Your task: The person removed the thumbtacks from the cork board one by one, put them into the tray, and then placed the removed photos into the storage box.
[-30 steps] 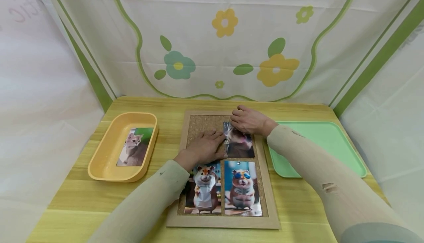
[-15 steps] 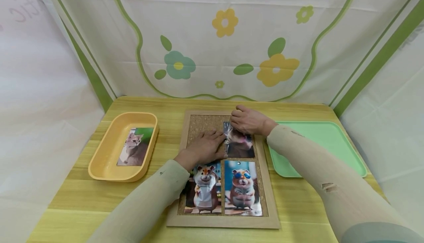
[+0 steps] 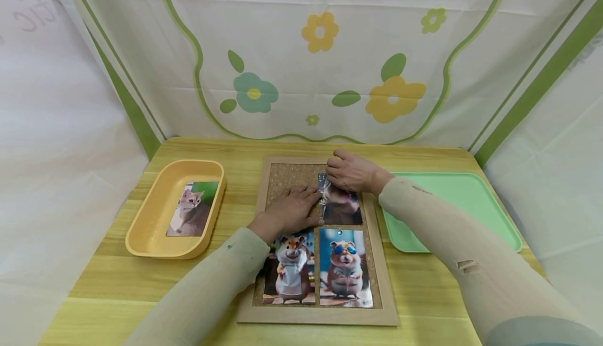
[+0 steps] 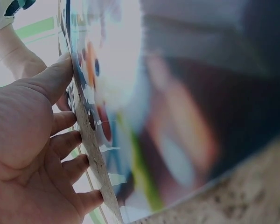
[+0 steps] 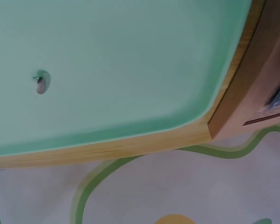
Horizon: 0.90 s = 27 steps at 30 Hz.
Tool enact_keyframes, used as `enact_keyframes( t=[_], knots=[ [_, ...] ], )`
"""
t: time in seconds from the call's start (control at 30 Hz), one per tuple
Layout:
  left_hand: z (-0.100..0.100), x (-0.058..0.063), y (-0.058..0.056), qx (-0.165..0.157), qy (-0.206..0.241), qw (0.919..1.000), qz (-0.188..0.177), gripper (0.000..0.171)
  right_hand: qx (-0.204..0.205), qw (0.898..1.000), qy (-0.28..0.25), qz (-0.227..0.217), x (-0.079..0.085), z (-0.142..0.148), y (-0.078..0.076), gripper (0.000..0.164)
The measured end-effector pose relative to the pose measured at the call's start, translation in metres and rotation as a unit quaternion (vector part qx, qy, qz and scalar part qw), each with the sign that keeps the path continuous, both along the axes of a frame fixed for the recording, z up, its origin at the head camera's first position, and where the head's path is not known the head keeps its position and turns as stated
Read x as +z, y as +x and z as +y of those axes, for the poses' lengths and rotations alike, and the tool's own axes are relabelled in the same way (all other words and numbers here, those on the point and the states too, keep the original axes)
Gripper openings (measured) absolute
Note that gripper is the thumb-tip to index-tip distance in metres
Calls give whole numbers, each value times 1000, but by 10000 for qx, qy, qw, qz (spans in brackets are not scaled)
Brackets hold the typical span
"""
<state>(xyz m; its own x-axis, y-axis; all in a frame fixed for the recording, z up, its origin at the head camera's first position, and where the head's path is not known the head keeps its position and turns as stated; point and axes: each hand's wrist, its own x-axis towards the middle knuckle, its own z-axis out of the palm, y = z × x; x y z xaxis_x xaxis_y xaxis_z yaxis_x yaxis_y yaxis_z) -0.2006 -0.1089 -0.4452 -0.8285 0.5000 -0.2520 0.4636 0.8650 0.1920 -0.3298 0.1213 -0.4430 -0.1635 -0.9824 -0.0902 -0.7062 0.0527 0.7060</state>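
Observation:
A cork board (image 3: 287, 176) with a wooden frame lies on the table. My left hand (image 3: 292, 210) rests on its cork with fingers spread, thumb and fingertips at the left edge of a dark hamster photo (image 3: 341, 212). Over the top of that photo, my right hand (image 3: 353, 172) bends down with curled fingers; its fingertips and whatever is under them are hidden. Below are two more photos: a hamster in an apron (image 3: 292, 278), partly under my left wrist, and a hamster in sunglasses (image 3: 346, 275) with a tack (image 3: 339, 233) at its top.
An orange bin (image 3: 141, 231) at left holds a cat photo (image 3: 190, 212). At right stands a green tray (image 3: 447, 199), its left edge under my right forearm. The right wrist view shows a small thumbtack (image 5: 41, 84) in the tray (image 5: 130, 60). A flowered curtain (image 3: 292, 16) hangs behind.
My right hand has shifted very slightly left at the top of the dark photo. The left hand and the photos stay in place.

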Motion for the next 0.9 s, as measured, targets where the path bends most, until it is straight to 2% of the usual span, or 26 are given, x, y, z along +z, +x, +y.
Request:
enact_keyframes(
  t=[0.4,0.9],
  knots=[
    [-1,0,0,-15,24,10000,-37,80,-143,9999,39,73,-1,0,4,20],
    [0,1,0,12,55,10000,-48,79,-88,9999,-79,81,-1,2,5,21]
  ],
)
